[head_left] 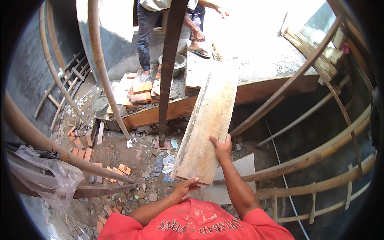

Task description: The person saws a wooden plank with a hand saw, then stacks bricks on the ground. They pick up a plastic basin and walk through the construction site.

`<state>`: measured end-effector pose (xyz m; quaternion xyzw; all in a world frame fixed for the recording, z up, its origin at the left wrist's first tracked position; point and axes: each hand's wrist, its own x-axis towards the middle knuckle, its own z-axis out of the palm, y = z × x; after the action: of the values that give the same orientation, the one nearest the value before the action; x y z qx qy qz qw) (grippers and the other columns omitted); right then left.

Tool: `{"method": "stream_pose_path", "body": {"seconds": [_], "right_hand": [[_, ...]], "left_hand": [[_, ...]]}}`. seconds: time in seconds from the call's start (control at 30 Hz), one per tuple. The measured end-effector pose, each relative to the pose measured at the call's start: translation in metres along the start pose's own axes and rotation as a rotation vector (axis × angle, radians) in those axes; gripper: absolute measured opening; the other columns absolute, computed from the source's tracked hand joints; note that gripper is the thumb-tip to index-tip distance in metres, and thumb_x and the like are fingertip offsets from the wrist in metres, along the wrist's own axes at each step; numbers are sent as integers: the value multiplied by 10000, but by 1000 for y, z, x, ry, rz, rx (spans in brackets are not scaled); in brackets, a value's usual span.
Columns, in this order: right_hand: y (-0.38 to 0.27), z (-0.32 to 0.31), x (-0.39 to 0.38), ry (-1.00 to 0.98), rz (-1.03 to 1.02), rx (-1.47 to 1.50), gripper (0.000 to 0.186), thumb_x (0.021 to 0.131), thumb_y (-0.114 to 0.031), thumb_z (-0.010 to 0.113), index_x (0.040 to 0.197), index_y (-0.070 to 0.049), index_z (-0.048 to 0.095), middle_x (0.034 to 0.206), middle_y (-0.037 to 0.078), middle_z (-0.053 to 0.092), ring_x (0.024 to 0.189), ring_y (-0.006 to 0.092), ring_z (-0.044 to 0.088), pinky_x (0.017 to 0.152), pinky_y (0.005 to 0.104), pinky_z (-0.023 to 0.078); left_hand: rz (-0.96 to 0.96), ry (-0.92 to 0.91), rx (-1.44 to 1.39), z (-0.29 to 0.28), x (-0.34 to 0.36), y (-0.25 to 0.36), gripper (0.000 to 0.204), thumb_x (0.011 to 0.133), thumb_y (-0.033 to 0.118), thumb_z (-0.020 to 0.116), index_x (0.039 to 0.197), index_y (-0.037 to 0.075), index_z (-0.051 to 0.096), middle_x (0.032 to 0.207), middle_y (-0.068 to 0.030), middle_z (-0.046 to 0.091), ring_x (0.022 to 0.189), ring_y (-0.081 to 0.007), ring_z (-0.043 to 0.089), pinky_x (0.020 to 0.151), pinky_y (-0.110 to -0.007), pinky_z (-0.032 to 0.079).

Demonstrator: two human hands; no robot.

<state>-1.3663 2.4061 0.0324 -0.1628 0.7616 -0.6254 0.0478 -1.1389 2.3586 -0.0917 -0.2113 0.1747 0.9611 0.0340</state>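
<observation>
A long, wide wooden plank (208, 124) slants away from me, its near end close to my chest and its far end bright in the sunlight. My left hand (187, 188) is closed on the near end, thumb on top and fingers partly hidden underneath. Farther up, my right hand (222, 149) grips the plank's right edge, with the thumb lying over the top face. A pale grey flat sheet (240, 170) lies lower down, partly covered by the plank and my right forearm.
Bamboo poles (100, 60) and a dark upright post (170, 68) stand around me. Ahead, another person (150, 32) in sandals is by stacked bricks (141, 92) and a bucket (178, 62). A formwork board (276, 89) edges the raised slab. Clear plastic sheeting (44, 172) hangs at left; rubble covers the ground.
</observation>
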Motion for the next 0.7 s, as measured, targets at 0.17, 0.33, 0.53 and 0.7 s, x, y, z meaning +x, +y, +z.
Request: {"method": "stream_pose_path", "body": {"seconds": [0.17,0.33,0.53,0.7], "right_hand": [[32,22,79,-35,38,-109,635,835,-390,878,1205,43,600,1115,168,720,1012,256,683,917,379,526],[53,47,157,-120,107,-80,636,822,-383,872,1206,53,615,1119,183,730,1019,270,704,919,383,532],[87,48,255,-314,129,48,656,807,-392,869,1210,59,616,1135,203,730,1031,282,713,916,397,538],[81,43,309,-256,170,-171,653,884,-380,809,1312,63,594,1175,203,734,1030,261,713,925,379,537]], "left_hand": [[168,159,58,16,46,26,454,889,263,824,1255,50,662,1138,-51,729,1039,-189,701,937,-370,538],[310,211,12,58,98,69,484,883,231,826,1291,50,636,1202,-76,715,1090,-221,695,929,-398,562],[378,326,-25,105,172,95,571,883,211,812,1372,72,553,1289,-99,661,1195,-280,641,1000,-515,532],[367,333,-64,131,225,113,570,887,233,816,1371,99,548,1294,-75,649,1227,-266,620,1005,-531,516]]}}
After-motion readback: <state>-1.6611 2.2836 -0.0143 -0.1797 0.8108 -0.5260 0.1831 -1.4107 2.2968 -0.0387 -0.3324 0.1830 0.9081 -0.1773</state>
